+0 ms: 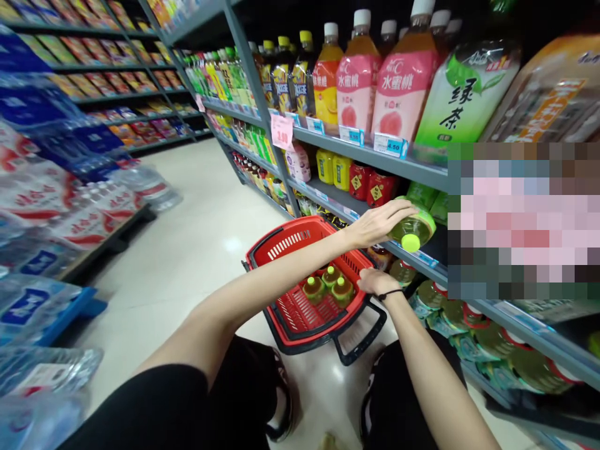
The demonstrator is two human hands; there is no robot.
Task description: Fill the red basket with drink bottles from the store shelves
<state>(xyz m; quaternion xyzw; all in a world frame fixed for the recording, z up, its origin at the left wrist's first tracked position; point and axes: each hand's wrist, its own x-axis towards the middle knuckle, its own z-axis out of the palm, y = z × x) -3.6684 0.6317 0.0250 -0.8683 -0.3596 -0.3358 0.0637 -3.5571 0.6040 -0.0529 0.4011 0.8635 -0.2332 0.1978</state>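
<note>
My left hand (375,222) reaches across to the shelf, its fingers closed over a bottle of green tea (419,226). That bottle has a lime-green cap and tips toward me at the shelf's edge. Below it, my right hand (374,281), with a black band at the wrist, grips the right rim of a red shopping basket (288,322); some of its fingers are hidden. Three similar green-capped bottles (330,275) stand upright together inside the basket. The basket's black handle (359,356) is folded down toward me.
A drink shelf (323,145) runs along the right, with large bottles above and smaller ones below. Stacked water and drink packs (37,206) line the left, blurred. Pale floor (187,231) lies between. Part of the right side is pixelated.
</note>
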